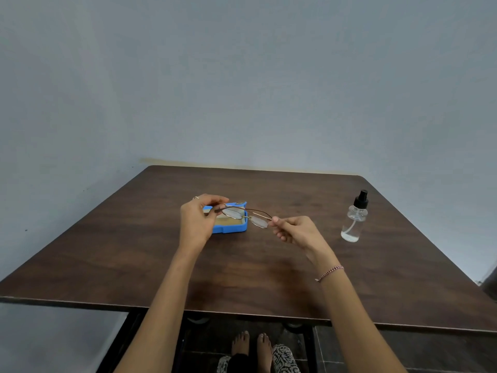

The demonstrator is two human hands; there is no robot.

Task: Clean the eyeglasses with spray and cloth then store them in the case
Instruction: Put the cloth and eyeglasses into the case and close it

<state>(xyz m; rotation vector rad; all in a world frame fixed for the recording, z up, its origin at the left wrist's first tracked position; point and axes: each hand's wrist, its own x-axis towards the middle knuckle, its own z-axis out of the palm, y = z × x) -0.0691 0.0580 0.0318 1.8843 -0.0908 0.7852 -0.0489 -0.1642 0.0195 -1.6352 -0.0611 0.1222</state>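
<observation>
Thin-rimmed metal eyeglasses [246, 216] hang above the middle of the table, held at both ends. My left hand [197, 219] pinches the left end of the frame near a temple tip. My right hand [291, 230] pinches the right end. Just below and behind the glasses lies an open blue case [232, 228] with a tan lining; my left hand hides part of it. A clear spray bottle [355, 218] with a black pump top stands upright at the right, apart from both hands. No cloth is visible.
The dark wooden table [250, 278] stands against a pale blue wall. Its front edge runs across the lower view, with bare feet and the table's frame showing beneath it.
</observation>
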